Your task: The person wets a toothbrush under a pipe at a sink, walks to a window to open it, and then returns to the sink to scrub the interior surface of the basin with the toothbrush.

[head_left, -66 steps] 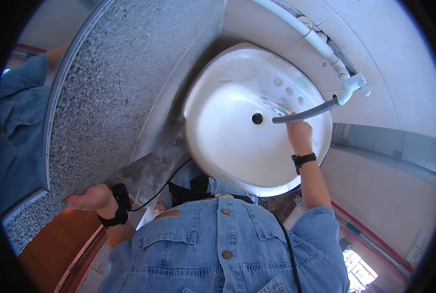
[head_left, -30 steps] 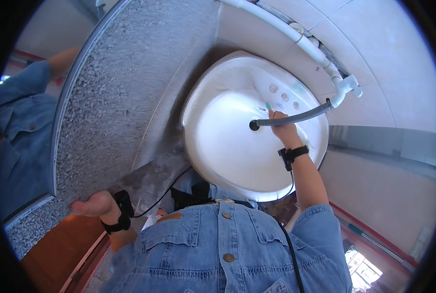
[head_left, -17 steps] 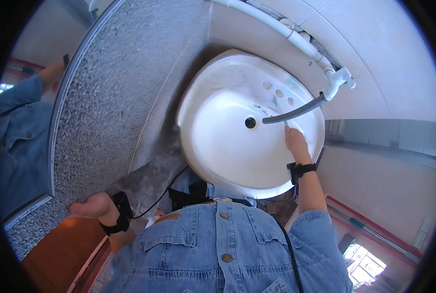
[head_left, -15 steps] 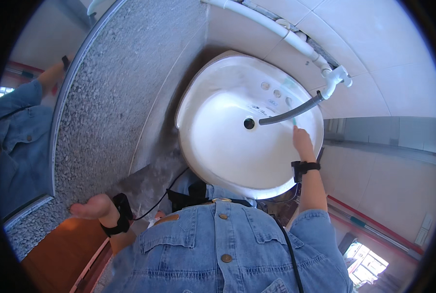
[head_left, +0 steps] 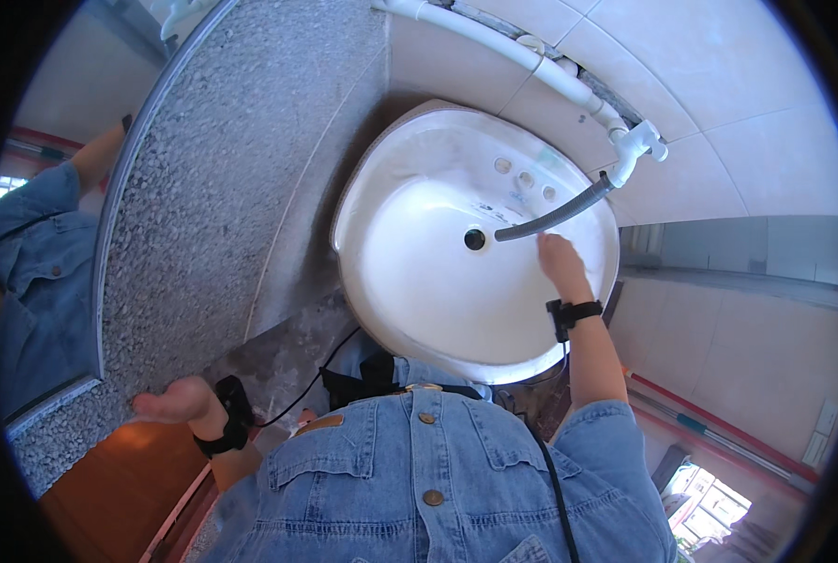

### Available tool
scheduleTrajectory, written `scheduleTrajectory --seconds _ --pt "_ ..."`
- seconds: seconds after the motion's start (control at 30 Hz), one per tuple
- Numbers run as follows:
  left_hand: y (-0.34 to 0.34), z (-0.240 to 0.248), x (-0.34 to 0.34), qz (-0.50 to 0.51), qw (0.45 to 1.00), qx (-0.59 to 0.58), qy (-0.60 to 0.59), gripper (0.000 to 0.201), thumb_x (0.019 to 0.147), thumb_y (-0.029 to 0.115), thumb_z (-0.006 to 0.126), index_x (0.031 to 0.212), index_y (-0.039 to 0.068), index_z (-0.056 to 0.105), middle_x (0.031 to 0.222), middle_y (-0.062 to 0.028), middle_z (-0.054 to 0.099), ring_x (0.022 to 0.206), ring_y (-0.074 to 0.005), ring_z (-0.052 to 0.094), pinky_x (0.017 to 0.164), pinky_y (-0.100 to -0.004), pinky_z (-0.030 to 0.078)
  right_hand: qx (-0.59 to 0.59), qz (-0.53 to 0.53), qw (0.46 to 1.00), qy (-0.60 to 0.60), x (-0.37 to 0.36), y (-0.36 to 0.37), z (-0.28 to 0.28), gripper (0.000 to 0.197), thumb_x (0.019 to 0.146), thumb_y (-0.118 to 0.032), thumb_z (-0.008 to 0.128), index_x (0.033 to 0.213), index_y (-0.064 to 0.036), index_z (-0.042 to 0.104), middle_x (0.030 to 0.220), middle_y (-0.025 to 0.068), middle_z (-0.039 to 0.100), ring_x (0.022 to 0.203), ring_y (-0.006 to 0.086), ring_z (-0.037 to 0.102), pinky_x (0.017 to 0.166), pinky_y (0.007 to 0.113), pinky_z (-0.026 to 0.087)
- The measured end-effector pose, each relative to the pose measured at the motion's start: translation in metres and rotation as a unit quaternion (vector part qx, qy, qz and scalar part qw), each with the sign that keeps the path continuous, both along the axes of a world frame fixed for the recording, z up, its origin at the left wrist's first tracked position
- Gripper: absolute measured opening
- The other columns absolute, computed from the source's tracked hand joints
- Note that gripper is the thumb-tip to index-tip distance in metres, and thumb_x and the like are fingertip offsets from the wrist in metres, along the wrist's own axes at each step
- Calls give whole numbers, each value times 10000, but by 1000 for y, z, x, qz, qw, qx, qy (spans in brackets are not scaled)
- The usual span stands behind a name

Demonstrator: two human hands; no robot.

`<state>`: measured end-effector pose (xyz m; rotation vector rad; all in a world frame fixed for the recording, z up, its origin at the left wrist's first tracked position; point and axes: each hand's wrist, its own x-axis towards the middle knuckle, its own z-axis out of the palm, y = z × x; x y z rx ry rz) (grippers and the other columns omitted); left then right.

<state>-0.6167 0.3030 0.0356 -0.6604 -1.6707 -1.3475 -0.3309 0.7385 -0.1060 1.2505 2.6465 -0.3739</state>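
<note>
Head | right hand (head_left: 561, 265) seemingly curled, hold unclear; left hand (head_left: 175, 402) half-open, apparently empty | bumping grey corrugated hose (head_left: 559, 217) just beyond right hand could swing it astray

White sink (head_left: 409, 281) — dark drain hole (head_left: 475, 239).

I can read nothing here: the blue marks (head_left: 518, 196) on the sink (head_left: 409, 300), toward one o'clock from its drain (head_left: 475, 239), blur.

Open room lies left and near in the basin (head_left: 419, 296); the gray hose (head_left: 558, 218) bars the way beyond the right hand (head_left: 563, 265), perhaps touching it.
</note>
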Motion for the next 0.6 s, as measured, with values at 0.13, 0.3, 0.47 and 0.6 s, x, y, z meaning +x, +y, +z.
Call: scheduleTrajectory --seconds 0.13,0.3,0.47,0.6 --pt "6 7 3 17 1000 -10 0 665 926 412 285 1359 -51 85 1381 -186 205 1183 -290 346 992 -365 318 -23 -65 998 11 -17 0 14 443 901 -331 326 830 11 598 879 242 598 855 398 567 770 486 441" --pt "1 3 0 27 999 -29 1 631 937 381 259 1355 -58 81 1362 -204 224 1174 -285 352 969 -357 346 -24 -88 996 -5 2 17 1 472 913 -357 322 836 14 603 869 256 601 845 420 568 770 487 442" --pt "-10 -3 0 -4 1000 -12 -29 578 943 332 231 1338 -72 110 1333 -212 250 1141 -277 373 941 -342 371 -17 -101 995 -18 -2 19 10 472 908 -364 335 836 21 597 869 255 601 846 423 568 768 493 442" --pt "0 2 1 16 1000 -9 -4 552 942 321 224 1312 -84 165 1306 -210 286 1110 -273 393 933 -339 370 -28 -46 998 27 -17 9 4 446 900 -368 344 876 -1 596 903 231 608 878 426 558 785 480 439"
